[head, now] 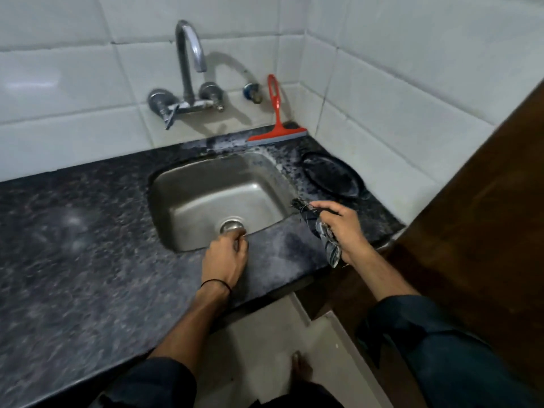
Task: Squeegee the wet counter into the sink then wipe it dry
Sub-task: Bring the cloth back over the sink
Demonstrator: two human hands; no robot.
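A red squeegee [276, 125] leans against the tiled wall behind the steel sink [206, 189], its blade on the dark speckled counter [73, 231]. My right hand [341, 228] grips a dark patterned cloth [326, 240], bunched and hanging just above the counter to the right of the sink. My left hand [226, 257] rests on the counter at the sink's front edge, fingers curled with nothing in them, beside the drain [231, 226]. Pale wet patches show on the counter behind and to the right of the sink.
A chrome tap [188, 66] is fixed to the wall above the sink. A dark round plate [332, 175] lies on the counter at the right. A brown wooden panel [471, 231] closes off the right side. Below the counter edge are the floor and a bare foot [300, 369].
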